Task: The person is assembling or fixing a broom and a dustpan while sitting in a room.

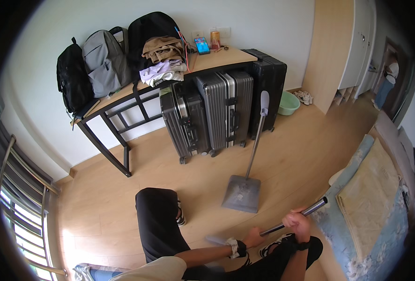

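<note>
A long, thin, dark metal broom handle [294, 219] is gripped by 2 hands: the right hand [297, 221] is wrapped around mid-shaft, the left hand [253, 238] closed lower down. It is judged light, stiff and smooth, so a firm 2-handed hold near its middle is suited.

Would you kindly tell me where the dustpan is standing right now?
In the head view, the grey dustpan stands on the wooden floor at centre, in front of the suitcases, just beyond the person's hands.

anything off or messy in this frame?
Mostly tidy. The pile of clothes on the table is loosely heaped and hangs over the front edge. The dustpan stands alone mid-floor, handle up. Both hands, left and right, grip a dark metal pole. No spills or damage visible.
</note>
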### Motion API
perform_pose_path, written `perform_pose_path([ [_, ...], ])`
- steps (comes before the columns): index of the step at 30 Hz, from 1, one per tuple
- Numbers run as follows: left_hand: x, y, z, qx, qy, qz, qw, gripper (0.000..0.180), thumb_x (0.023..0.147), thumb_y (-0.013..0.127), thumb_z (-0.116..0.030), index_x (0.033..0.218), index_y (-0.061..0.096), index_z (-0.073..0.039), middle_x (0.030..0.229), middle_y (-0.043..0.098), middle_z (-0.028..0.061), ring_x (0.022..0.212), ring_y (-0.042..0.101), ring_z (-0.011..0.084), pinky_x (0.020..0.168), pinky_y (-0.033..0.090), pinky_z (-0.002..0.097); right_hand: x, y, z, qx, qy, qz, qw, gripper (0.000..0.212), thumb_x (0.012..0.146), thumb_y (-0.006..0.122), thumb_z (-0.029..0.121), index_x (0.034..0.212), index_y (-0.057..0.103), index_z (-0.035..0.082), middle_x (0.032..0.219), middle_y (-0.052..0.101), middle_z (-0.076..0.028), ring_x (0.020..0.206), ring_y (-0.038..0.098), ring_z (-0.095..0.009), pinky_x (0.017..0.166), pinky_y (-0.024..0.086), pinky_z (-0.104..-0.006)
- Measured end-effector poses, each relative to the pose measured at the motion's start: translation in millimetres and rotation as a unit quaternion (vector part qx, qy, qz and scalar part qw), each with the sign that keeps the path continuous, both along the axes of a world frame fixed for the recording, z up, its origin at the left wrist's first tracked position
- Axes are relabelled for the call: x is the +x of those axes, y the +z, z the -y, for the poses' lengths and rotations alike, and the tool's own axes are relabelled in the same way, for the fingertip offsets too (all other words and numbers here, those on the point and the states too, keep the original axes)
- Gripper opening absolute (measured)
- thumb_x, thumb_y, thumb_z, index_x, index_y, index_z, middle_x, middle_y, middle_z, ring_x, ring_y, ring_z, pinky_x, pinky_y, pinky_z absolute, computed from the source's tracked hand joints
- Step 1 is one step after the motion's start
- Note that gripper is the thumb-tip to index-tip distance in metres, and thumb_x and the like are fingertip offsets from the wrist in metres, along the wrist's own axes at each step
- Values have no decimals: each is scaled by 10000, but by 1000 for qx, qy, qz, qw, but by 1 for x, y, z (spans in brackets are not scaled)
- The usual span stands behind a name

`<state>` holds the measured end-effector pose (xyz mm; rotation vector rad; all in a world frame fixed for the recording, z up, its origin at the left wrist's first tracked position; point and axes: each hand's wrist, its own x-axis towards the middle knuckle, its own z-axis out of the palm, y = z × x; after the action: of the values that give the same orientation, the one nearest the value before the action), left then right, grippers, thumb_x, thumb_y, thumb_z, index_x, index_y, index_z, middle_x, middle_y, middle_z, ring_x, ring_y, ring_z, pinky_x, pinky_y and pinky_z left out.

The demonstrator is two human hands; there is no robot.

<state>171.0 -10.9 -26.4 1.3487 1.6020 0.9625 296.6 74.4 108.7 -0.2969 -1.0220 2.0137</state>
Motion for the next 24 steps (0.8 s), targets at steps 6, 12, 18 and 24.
perform_pose_path([
  [6, -18, -16, -49, 19, -54, 14, 998, 212, 737, 557, -208, 663, 576, -11, 673, 556, 225, 646, 549, 403, 570, 424, 449, -17, -5, 0, 93, -68, 69, 991, 173, 776, 476, -38, 899, 505, 80, 478, 288, -14, 395, 261, -114, 424, 242, -297],
  [12, -2, -23, -46, 140, 2, -71, 988, 211, 728, 572, -212, 644, 573, -19, 651, 547, 229, 625, 538, 409, 551, 420, 454, -2, 18, 1, 136, -49, 13, 989, 172, 772, 477, -43, 886, 493, 85, 471, 281, -22, 383, 252, -116, 404, 223, -299],
  [18, 0, -23, -11, 45, -14, 11, 999, 248, 750, 575, -217, 630, 559, 0, 621, 533, 230, 583, 518, 408, 530, 409, 445, -8, -1, 6, -32, -17, 25, 999, 147, 735, 526, -83, 814, 525, 41, 495, 355, -23, 415, 325, -112, 423, 282, -299],
  [24, -8, -35, -62, 124, -37, 18, 991, 235, 724, 583, -195, 617, 538, 9, 604, 492, 235, 571, 506, 409, 513, 393, 437, -11, 1, 1, 134, -96, 73, 984, 221, 768, 473, -68, 924, 505, 84, 475, 299, -15, 390, 268, -113, 408, 237, -299],
])
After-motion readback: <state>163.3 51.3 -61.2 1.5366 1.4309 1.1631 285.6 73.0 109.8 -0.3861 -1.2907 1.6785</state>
